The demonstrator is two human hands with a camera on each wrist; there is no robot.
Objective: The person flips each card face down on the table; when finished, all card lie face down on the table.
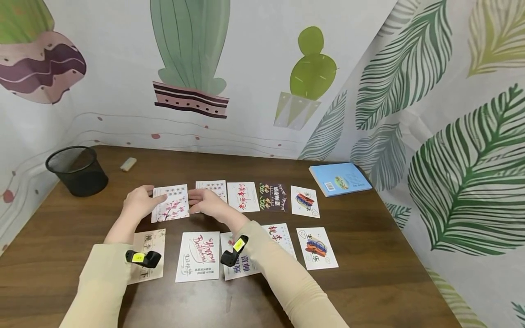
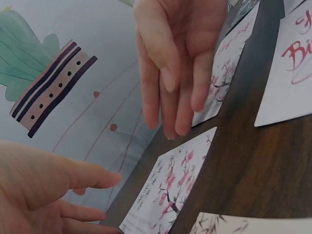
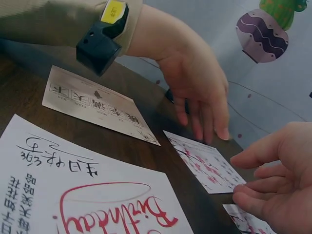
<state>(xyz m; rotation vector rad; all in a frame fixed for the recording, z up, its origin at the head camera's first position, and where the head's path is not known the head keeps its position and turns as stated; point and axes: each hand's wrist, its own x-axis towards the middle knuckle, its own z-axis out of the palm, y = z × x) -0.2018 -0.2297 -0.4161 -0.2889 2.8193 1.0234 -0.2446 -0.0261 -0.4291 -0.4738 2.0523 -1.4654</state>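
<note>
A white greeting card with pink blossom branches [image 1: 171, 207] lies at the left of the back row, between my two hands. At its left edge is my left hand [image 1: 137, 204], fingers extended. My right hand [image 1: 213, 205] is at the card's right edge, fingers loosely bent. In the right wrist view, the right fingertips reach the edge of the blossom card [image 3: 207, 165]; neither hand curls round it. Partly behind the right hand is a second blossom card [image 1: 215, 187]. In front lie a beige card [image 1: 153, 248] and a "Happy Birthday" card [image 1: 198, 257].
Further right in the back row are a red-lettered card [image 1: 243, 197], a dark card [image 1: 272, 197] and a colourful card [image 1: 305, 201]. The right forearm partly covers front-row cards. A black mesh bin [image 1: 84, 175], an eraser [image 1: 128, 164] and a blue book [image 1: 340, 178] stand or lie behind.
</note>
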